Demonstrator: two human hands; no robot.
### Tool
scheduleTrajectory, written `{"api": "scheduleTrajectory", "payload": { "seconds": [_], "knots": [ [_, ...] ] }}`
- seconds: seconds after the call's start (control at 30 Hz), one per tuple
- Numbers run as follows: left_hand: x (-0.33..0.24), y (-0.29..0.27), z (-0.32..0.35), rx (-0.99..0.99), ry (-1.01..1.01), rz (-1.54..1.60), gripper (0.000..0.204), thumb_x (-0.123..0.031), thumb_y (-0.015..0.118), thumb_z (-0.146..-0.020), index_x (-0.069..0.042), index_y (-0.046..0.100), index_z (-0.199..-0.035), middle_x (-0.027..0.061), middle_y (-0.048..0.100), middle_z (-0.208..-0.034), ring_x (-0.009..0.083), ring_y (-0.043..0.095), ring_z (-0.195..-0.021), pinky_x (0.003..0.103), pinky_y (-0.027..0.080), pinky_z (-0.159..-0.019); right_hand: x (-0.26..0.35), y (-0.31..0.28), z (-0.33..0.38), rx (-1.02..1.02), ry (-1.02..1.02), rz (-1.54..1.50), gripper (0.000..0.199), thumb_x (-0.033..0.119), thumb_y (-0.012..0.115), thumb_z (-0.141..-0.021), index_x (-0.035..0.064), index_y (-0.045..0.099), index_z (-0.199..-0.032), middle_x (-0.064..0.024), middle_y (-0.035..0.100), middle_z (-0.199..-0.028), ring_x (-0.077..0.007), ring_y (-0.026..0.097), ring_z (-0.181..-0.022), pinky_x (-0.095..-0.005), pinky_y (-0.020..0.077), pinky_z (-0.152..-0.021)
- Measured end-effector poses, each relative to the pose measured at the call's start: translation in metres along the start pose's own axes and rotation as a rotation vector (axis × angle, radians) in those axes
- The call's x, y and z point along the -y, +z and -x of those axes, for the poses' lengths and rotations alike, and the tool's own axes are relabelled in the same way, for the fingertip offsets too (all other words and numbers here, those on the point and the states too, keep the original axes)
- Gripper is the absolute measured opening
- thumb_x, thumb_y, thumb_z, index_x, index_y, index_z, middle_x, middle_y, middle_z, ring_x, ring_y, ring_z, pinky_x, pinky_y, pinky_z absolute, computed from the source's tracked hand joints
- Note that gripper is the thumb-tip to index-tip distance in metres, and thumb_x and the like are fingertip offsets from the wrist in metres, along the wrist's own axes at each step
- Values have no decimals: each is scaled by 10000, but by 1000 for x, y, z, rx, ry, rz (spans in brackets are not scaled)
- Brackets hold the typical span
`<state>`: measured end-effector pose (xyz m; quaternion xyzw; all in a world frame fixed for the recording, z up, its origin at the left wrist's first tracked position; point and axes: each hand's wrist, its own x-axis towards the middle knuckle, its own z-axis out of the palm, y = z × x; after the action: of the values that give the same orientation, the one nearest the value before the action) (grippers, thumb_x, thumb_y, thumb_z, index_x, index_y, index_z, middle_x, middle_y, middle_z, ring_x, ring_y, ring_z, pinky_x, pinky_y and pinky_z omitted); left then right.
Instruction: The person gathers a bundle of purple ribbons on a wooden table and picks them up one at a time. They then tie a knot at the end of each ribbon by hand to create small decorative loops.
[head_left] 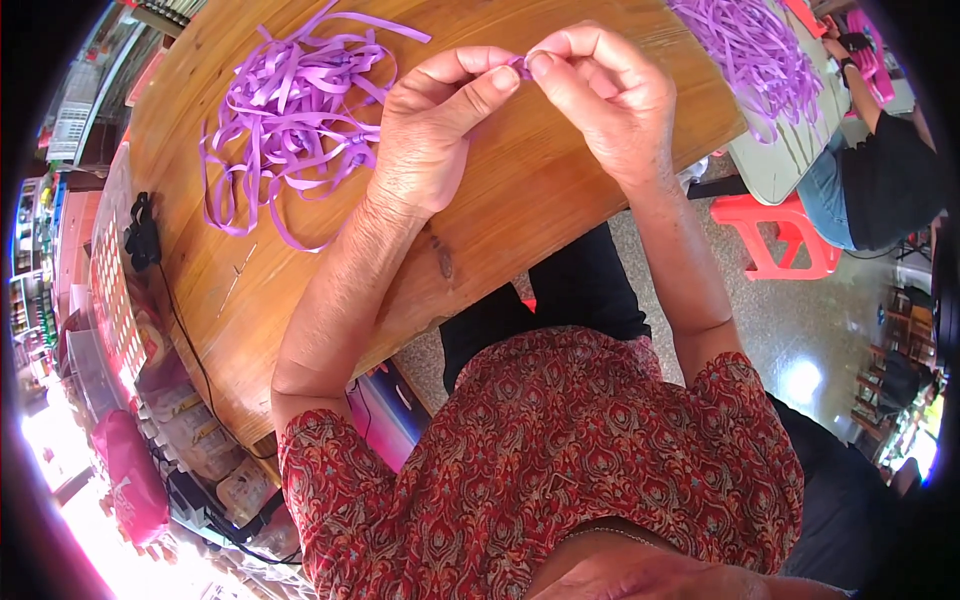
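Above the far part of the wooden table, my left hand [435, 125] and my right hand [615, 110] meet fingertip to fingertip. Both are closed in a pinch, thumb against index finger. A small bit of purple ribbon [519, 66] shows between the fingertips; most of it is hidden by the fingers. Left of my left hand lies a loose tangled heap of purple ribbons [285, 105], some with small dark purple knots. Beyond my right hand, at the far right, a second, denser bundle of purple ribbons [750, 60] is spread out.
The wooden table [540, 190] reaches to my lap. A black clip-like object [142, 230] with a cable lies at its left edge, near a thin metal tool [237, 280]. At the right are a pale table [775, 165], a red stool [790, 235] and another person [890, 180]. Packed shelves line the left.
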<state>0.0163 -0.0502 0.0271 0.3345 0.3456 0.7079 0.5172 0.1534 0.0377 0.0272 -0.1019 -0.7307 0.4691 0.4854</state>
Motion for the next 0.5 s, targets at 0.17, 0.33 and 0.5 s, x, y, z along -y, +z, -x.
{"api": "scheduleTrajectory", "payload": {
  "seconds": [0.17, 0.33, 0.5],
  "knots": [
    [1, -1, 1, -43, 14, -121, 126, -7, 649, -824, -6, 650, -949, 14, 633, -892, 66, 552, -841, 207, 439, -793, -2, -3, 4, -49, 186, -152, 112, -35, 611, -838, -19, 609, -949, -31, 626, -889, -68, 569, -815, -184, 457, -727],
    [0, 3, 1, -89, 22, -213, 115, -13, 668, -809, -16, 663, -925, 10, 639, -865, 62, 555, -805, 199, 443, -758, -4, -8, 4, -64, 199, -222, 112, -6, 615, -849, -11, 613, -960, -15, 627, -896, -54, 556, -792, -174, 443, -704],
    [-1, 3, 2, -108, 60, -212, 101, -24, 677, -806, -14, 674, -906, 10, 647, -828, 58, 560, -783, 197, 447, -736, 13, -10, -3, -18, -52, 49, 211, 34, 669, -797, 21, 629, -1004, -37, 636, -910, -100, 581, -801, -219, 464, -688]
  ]
}}
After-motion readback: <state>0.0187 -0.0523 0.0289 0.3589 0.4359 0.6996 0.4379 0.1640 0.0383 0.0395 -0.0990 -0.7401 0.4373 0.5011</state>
